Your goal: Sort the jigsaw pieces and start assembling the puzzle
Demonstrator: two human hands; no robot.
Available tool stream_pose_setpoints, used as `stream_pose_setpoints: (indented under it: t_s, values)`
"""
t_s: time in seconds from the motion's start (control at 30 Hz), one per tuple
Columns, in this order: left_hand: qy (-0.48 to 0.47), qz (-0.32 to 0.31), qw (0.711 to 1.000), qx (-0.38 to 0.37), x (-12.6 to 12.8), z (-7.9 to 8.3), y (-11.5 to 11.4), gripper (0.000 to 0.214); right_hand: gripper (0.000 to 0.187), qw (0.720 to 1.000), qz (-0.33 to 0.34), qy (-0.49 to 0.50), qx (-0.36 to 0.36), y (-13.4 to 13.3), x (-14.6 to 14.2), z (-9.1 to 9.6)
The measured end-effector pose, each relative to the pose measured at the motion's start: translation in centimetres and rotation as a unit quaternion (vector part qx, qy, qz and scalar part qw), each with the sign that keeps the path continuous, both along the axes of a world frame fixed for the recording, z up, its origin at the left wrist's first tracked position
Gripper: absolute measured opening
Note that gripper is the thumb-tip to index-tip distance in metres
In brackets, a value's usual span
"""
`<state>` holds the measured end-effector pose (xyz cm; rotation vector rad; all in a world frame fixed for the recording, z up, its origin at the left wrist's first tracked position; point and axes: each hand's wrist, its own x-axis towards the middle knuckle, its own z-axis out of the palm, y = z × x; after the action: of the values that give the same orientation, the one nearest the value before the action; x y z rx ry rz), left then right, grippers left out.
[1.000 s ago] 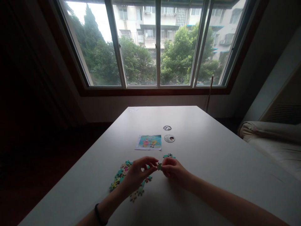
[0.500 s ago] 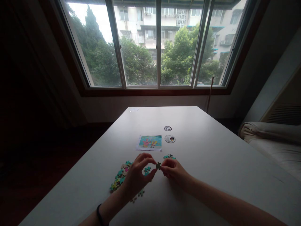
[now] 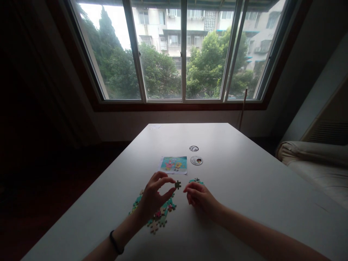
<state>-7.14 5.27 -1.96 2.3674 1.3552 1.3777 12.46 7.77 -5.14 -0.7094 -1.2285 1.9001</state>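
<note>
Between thumb and forefinger, my left hand [image 3: 153,194] pinches a dark jigsaw puzzle piece [image 3: 177,185] above the table. My right hand [image 3: 200,196] is just right of that piece, apart from it, with its fingers curled together and nothing visible in them. Beneath and around my left hand lies a heap of loose puzzle pieces [image 3: 163,214] in teal, green, pink and pale colours, partly hidden by the hand. A smaller group of pieces [image 3: 196,180] lies just beyond my right hand, which partly covers it.
On the white table [image 3: 244,188], a cartoon picture sheet [image 3: 174,165] lies beyond my hands. To its right are two round flat items, one nearer [image 3: 196,160] and one farther [image 3: 194,148]. A pale sofa [image 3: 312,159] stands at the right, and a window spans the back.
My right hand has let go of the puzzle piece. My left hand has moved left and slightly up with it, uncovering more of the heap's right side.
</note>
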Motion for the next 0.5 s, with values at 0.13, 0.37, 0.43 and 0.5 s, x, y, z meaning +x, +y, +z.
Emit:
stream_pose_setpoints:
  t_s: [0.13,0.37,0.43,0.5]
  values:
    - [-0.002,0.003,1.0,0.01,-0.2,0.1,0.2,0.011,0.025,1.0,0.0,0.0,0.005,0.0,0.1,0.0]
    - [0.027,0.011,0.999,-0.041,-0.2,-1.2,0.2,0.011,0.027,0.999,0.022,-0.026,0.041,0.0,-0.1,-0.4]
    - [0.035,0.02,0.996,-0.079,-0.2,-1.8,0.2,0.012,0.028,0.998,0.026,-0.035,0.055,0.0,-0.2,-0.3]
    - [0.035,0.034,0.992,-0.114,-0.3,-2.1,0.3,0.012,0.029,0.997,0.026,-0.046,0.059,-0.1,-0.2,-0.2]
